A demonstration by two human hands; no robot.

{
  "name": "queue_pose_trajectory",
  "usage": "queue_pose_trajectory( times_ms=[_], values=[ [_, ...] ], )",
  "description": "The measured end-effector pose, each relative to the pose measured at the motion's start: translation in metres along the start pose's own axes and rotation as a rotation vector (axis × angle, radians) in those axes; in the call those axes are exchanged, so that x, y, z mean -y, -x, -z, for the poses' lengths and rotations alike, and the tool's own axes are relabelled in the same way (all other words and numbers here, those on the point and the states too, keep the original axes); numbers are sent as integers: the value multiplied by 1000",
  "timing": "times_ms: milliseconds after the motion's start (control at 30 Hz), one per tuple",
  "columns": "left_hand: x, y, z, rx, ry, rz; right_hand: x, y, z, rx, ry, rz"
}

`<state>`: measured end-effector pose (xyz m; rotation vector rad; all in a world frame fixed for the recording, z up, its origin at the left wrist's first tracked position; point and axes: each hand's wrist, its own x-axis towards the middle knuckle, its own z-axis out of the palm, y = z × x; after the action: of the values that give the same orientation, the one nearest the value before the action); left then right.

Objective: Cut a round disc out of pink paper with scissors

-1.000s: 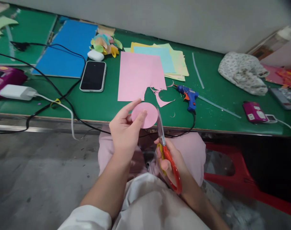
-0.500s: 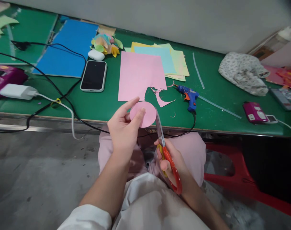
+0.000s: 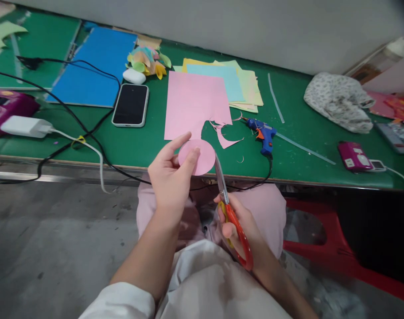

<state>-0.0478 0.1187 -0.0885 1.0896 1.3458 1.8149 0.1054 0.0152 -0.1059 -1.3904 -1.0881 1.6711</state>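
Observation:
My left hand (image 3: 171,179) pinches a round pink paper disc (image 3: 203,160), thumb on top, just over the front edge of the table. In my right hand (image 3: 243,226) is a pair of scissors (image 3: 239,235) with red and yellow handles, its blades pointing up and away from me. The blade tips are close by the disc's right edge; whether they touch it I cannot tell. Behind the disc lies a pink sheet (image 3: 195,104) with a rounded piece cut from its lower right corner. Thin pink offcuts (image 3: 227,137) are scattered beside it.
A blue glue gun (image 3: 263,135) with a glue stick lies to the right on the green table (image 3: 298,155). Coloured sheets (image 3: 248,84), a phone (image 3: 130,105), a blue folder (image 3: 95,62) and paper petals (image 3: 147,62) lie behind. Black cables (image 3: 79,122) cross the left side.
My left hand has shifted the pink disc very slightly left, away from the blades. The scissors and right hand look almost still.

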Motion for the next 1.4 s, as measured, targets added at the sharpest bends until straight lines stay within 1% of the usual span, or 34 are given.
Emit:
queue_pose_trajectory(
  times_ms=[200, 300, 467, 567, 733, 967, 1133, 1400],
  values=[
    [-1, 0, 0, 18, -32, 8, 3, -1, -2, -13, -4, -12],
    [-4, 2, 0, 44, -52, 7, 4, -1, -1, -16, -11, 13],
    [-8, 6, 0, 96, -54, -3, 4, -2, 0, 12, -2, 72],
    [-9, 7, 1, 117, -65, -3, 7, -1, -1, 8, -11, 72],
    [-10, 5, 1, 118, -62, 16, 8, -1, -3, -13, -33, 40],
    [-12, 4, 0, 103, -36, 7, 5, -2, 0, 3, -25, 68],
    [-8, 2, 2, 105, -83, -11, 6, -2, -1, 0, -42, 14],
    [-6, 1, 3, 86, -110, -21, 1, -1, -1, 5, -46, -14]
  ],
)
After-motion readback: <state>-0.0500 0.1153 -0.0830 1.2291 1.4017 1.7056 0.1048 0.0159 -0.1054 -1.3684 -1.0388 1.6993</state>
